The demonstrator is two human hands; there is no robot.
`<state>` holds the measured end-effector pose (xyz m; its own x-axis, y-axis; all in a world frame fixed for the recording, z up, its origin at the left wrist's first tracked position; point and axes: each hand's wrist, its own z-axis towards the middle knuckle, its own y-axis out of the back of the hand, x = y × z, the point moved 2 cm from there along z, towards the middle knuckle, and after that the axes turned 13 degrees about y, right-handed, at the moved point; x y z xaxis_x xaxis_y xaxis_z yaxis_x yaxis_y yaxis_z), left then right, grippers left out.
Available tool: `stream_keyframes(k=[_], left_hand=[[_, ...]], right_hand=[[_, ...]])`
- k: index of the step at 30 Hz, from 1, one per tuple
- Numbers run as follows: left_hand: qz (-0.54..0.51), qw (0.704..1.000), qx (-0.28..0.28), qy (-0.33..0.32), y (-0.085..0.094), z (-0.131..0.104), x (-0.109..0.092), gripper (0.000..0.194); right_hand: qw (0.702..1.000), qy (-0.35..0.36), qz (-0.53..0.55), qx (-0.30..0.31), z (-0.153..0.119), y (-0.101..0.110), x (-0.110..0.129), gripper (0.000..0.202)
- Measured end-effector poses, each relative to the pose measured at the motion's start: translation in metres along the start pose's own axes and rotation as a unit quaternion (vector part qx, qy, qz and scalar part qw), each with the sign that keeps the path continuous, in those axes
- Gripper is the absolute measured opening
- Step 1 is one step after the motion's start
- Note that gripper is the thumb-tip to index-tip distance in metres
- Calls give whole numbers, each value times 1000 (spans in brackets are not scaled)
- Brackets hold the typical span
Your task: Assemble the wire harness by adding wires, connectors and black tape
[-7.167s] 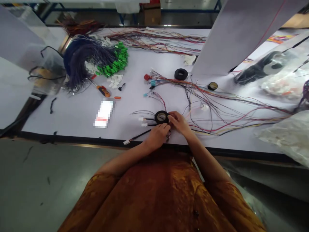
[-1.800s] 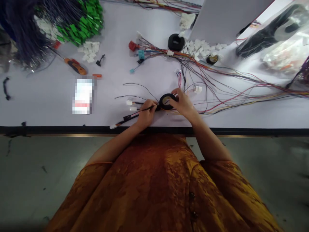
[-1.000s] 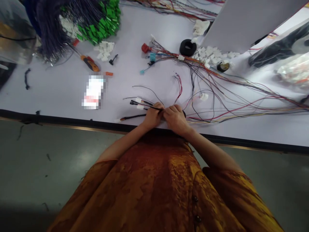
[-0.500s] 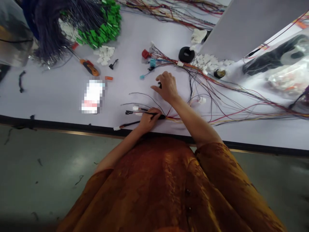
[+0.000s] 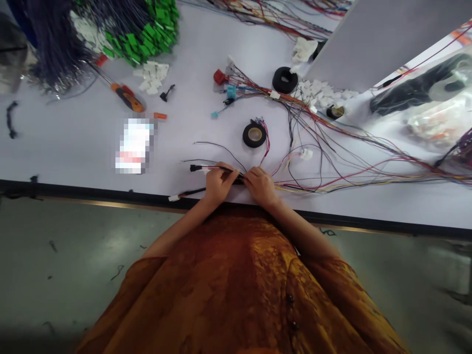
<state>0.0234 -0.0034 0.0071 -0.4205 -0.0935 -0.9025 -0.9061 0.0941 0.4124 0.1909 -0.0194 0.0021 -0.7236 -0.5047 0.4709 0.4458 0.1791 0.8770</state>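
Near the table's front edge, my left hand (image 5: 218,186) is closed on a wire harness (image 5: 291,185). My right hand (image 5: 261,186) pinches the same bundle just to the right, at a black-wrapped part; the fingers hide the exact spot. Left of my hands stick out the harness ends: a black connector (image 5: 194,168), a white connector (image 5: 173,198) on a black-sleeved lead and thin loose black wires (image 5: 217,143). Just beyond my hands lies a roll of black tape (image 5: 248,139), with red and pink wires (image 5: 267,140) beside it.
A second harness with a red connector (image 5: 220,76) and a blue connector (image 5: 231,91) lies farther back, near another black tape roll (image 5: 279,82). An orange-handled screwdriver (image 5: 127,97), a blurred bright rectangle (image 5: 133,145) and green connectors (image 5: 147,46) are at left. A grey panel (image 5: 368,44) stands at right.
My right hand has come down from above the table to the bundle beside my left hand. The tape roll, earlier mostly hidden under that hand, now lies uncovered on the table.
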Motion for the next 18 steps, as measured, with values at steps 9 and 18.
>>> stream_keyframes(k=[9,18], left_hand=[[252,957,-8,-143,29,-37,-20,31],[301,924,65,-225,13,-17,30,24]], right_hand=[[998,-16,10,52,9,14,3,27],[986,-47,-66,143,42,16,15,22]])
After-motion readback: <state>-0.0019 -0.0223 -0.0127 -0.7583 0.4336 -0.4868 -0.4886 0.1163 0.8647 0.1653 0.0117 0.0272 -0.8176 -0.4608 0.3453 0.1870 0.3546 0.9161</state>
